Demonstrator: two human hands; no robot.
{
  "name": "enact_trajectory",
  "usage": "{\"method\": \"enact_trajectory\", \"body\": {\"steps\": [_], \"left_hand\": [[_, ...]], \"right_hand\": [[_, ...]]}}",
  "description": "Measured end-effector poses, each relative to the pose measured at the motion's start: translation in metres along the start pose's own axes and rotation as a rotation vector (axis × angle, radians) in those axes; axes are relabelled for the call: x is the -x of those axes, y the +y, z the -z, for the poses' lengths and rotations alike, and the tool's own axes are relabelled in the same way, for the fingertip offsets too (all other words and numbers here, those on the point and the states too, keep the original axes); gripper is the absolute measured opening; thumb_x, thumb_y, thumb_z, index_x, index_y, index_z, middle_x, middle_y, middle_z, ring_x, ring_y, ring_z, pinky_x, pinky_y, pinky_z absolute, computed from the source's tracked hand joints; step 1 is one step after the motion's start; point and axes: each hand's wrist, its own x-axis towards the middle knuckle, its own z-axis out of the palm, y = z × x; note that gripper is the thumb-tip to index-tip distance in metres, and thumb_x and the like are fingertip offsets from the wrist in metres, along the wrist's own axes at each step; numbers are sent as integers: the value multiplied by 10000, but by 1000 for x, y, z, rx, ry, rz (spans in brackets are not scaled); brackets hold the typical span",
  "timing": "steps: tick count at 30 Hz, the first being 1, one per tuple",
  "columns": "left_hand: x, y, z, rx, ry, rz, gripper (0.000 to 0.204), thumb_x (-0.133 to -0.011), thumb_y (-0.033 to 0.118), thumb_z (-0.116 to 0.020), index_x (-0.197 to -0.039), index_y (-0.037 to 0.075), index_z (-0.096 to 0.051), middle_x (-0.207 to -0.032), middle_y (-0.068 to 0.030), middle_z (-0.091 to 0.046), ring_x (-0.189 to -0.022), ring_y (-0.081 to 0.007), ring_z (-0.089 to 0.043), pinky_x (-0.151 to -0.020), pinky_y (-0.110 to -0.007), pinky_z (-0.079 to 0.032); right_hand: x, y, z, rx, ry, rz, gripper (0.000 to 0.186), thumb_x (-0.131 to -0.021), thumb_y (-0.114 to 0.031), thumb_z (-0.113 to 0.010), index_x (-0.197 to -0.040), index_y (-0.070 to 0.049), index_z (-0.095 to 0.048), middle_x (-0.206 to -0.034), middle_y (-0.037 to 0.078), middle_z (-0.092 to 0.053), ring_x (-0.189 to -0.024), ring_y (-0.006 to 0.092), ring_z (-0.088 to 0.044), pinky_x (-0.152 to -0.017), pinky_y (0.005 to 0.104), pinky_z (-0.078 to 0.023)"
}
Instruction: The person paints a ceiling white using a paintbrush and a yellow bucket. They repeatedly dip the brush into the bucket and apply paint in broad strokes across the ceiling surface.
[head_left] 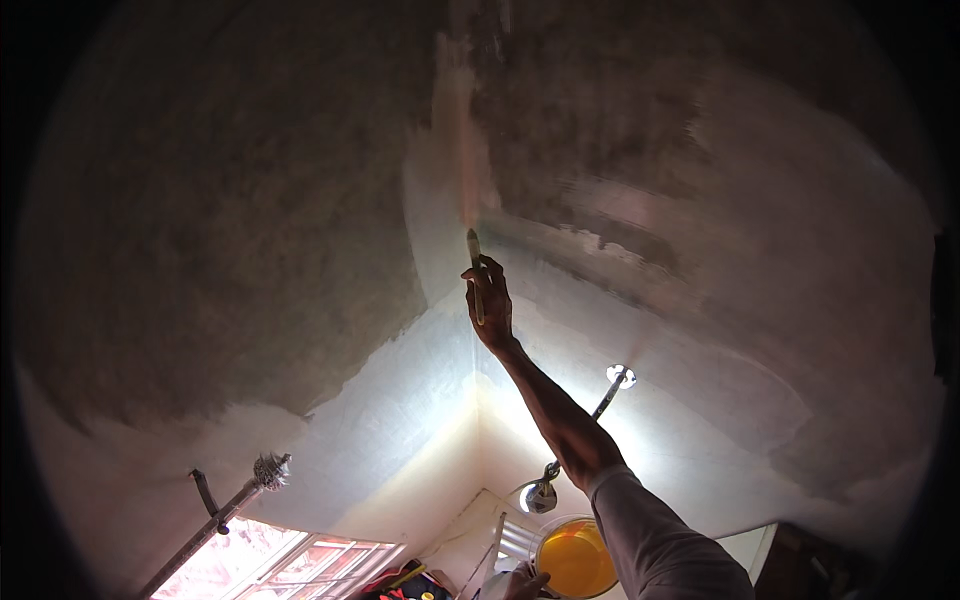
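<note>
My right hand reaches up at the corner where two walls meet, closed around the handle of a paintbrush. The dark bristle end points upward and is at or very near the corner line. Low in the view, my left hand grips the rim of a round paint bucket, whose inside looks orange-yellow. Only part of this hand shows at the lower edge. Pale fresh-looking coating covers the corner around the brush, while darker patchy wall spreads on both sides.
A lit lamp on a rod sticks out from the right wall, close to my forearm. To the lower left, a curtain rod with a knobbed end runs above a bright window. Several mixed items lie below the corner.
</note>
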Motion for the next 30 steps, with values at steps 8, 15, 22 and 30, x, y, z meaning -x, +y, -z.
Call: {"method": "enact_trajectory", "body": {"steps": [8, 15, 22, 30], "left_hand": [[11, 14, -8, -38, -51, -51, 472, -840, 317, -678, -1095, -7, -448, -992, -140, -554, -841, -268, -614, -597, -389, -572], [-7, -4, 2, -32, -78, -91, 467, -819, 325, -702, -1068, 23, -447, -967, -128, -559, -795, -260, -628, -558, -399, -585], [-28, -30, 20, -29, 2, -172, 393, -826, 259, -688, -1040, 37, -446, -948, -120, -561, -761, -258, -632, -538, -403, -591], [-38, -37, 28, -81, 26, -180, 362, -828, 228, -677, -1033, 40, -443, -945, -121, -561, -759, -262, -632, -531, -405, -595]], "right_hand": [[-18, -25, 12, 90, 109, -79, 198, -821, 30, -574, -981, -85, -565, -1164, 146, -526, -997, 337, -579, -739, 415, -514], [-65, -12, 1, -83, 70, 155, 226, -795, 41, -575, -979, -89, -562, -1136, 146, -534, -1002, 337, -573, -782, 412, -511], [-57, -27, -1, 71, 199, -30, 236, -796, 53, -567, -985, -88, -557, -1131, 124, -526, -959, 336, -567, -776, 424, -485], [-68, -11, -5, -19, 106, 92, 223, -813, 19, -569, -999, -104, -558, -1158, 121, -530, -1001, 313, -569, -773, 411, -513]]}}
